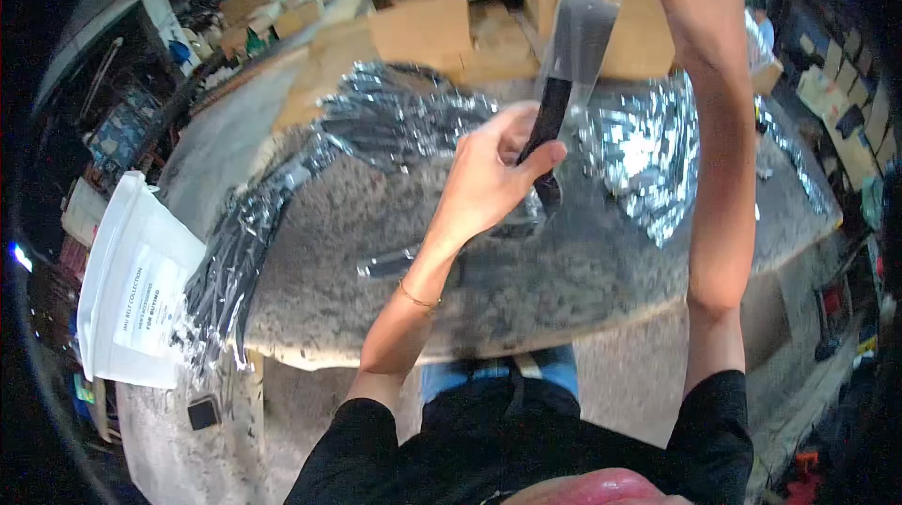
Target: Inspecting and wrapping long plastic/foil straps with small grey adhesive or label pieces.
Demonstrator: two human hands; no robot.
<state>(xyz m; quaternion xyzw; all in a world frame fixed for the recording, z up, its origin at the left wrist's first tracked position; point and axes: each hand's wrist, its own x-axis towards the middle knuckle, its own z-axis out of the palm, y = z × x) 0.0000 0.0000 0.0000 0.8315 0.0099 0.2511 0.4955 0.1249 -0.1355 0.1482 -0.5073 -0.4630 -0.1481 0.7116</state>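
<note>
A black belt hangs upright before me, its upper part inside a clear plastic sleeve. My left hand is closed round the belt's bare lower part, thumb across the front. High at the top edge, my right hand pinches the upper end of the sleeve; its fingertips are partly cut off by the frame. Below my left hand, a plastic-wrapped dark strip lies on the worn, stained tabletop.
Piles of shiny plastic-wrapped belts lie at the back left, right and left edge. A white labelled plastic bin stands at the left, with a small dark square object below it. Cardboard boxes stand behind the table.
</note>
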